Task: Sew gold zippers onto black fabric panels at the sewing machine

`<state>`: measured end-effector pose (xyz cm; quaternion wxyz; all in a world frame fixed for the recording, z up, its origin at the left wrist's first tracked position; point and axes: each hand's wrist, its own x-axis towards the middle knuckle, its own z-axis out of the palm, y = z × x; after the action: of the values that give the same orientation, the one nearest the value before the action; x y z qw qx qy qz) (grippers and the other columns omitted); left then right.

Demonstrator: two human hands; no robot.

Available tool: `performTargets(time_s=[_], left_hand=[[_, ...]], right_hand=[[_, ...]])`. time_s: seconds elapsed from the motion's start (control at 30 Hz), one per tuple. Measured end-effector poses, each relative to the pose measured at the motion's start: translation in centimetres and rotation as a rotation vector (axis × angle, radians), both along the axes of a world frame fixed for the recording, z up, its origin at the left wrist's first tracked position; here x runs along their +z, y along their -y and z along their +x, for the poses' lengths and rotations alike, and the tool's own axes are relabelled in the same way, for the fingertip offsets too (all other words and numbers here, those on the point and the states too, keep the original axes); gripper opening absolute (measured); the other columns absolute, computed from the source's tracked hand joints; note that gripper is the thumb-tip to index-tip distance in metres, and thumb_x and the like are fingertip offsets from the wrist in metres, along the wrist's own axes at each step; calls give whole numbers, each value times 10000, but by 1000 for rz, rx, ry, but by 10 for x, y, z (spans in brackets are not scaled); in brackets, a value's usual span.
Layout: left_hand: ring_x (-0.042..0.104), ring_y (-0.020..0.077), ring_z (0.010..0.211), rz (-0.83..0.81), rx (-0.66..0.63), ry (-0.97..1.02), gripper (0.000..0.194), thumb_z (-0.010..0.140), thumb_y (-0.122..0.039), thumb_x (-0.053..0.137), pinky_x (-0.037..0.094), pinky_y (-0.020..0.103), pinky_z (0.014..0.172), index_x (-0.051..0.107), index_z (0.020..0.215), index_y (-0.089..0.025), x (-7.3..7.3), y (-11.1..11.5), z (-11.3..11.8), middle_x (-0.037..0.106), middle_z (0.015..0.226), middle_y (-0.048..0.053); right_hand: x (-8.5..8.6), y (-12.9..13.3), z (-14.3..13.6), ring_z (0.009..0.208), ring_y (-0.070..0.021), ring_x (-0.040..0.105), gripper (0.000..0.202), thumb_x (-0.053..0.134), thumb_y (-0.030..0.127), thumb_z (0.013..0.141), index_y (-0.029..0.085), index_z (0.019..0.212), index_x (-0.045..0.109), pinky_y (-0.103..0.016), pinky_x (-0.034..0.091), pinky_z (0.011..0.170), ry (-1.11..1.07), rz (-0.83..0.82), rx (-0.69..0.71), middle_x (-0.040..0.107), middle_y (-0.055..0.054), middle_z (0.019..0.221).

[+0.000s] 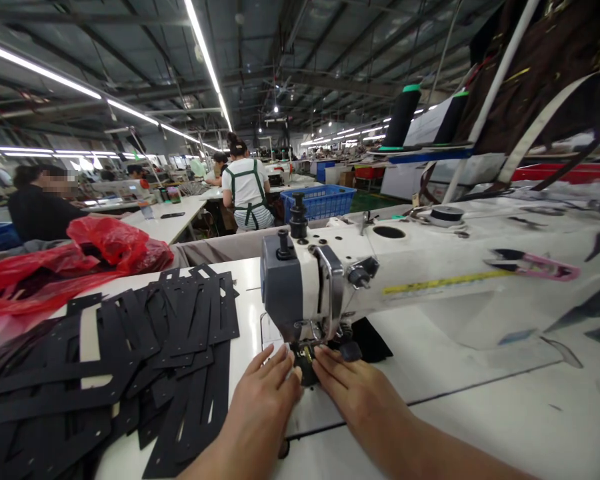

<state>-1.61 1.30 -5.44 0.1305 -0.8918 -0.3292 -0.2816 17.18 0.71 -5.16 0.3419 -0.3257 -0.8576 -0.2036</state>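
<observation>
Both my hands work at the needle of a white and grey sewing machine (283, 287). My left hand (265, 400) lies left of the presser foot, fingers stretched forward and fingertips beside a small dark piece with gold zipper-like teeth (308, 353). From the other side my right hand (367, 393) reaches in, fingers extended close together and pressing down near the same piece. The needle area is partly covered by the machine head and my fingers. Black fabric (373, 339) shows on the bed behind my right hand.
Black cut panels with slots (190, 327) are heaped on the left. Red plastic (115, 243) lies behind them. Pink-handled snips (540, 263) and a yellow measuring tape (445, 283) rest on the machine arm. Thread cones (403, 117) stand above. Co-workers and a blue crate (325, 203) are beyond.
</observation>
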Motion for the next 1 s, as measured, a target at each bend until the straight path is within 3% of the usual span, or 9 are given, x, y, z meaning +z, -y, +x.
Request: performTargets(time_s=[0.2,0.5,0.73,1.0], left_hand=[[599,203,1016,-59,-15,-1,222,922,-187,407,434,387,949,627,912,-155,4,-7,2,670,1023,80],[628,193,931,-88,-9,41,205,913,-186,443,398,389,961,639,862,-156,11,-11,3,684,963,71],[626,191,928,-121,22,2,133,875,-146,503,390,387,964,634,855,-157,18,-10,5,684,955,64],[629,189,916,-113,5,27,128,868,-136,508,363,383,977,632,848,-157,18,-12,4,688,935,49]], right_hand=[[-16,-11,-1,899,-195,631,356,351,-53,819,67,994,637,-277,524,822,71,-102,-43,673,-118,971],[13,-11,3,773,-201,655,293,369,-24,837,85,877,639,-292,558,679,15,-149,15,693,-95,863],[9,-14,2,777,-222,654,260,399,-31,823,80,863,631,-324,559,674,1,-187,31,688,-100,856],[11,-14,2,794,-193,652,278,411,-59,795,88,894,626,-280,544,694,9,-220,39,686,-97,885]])
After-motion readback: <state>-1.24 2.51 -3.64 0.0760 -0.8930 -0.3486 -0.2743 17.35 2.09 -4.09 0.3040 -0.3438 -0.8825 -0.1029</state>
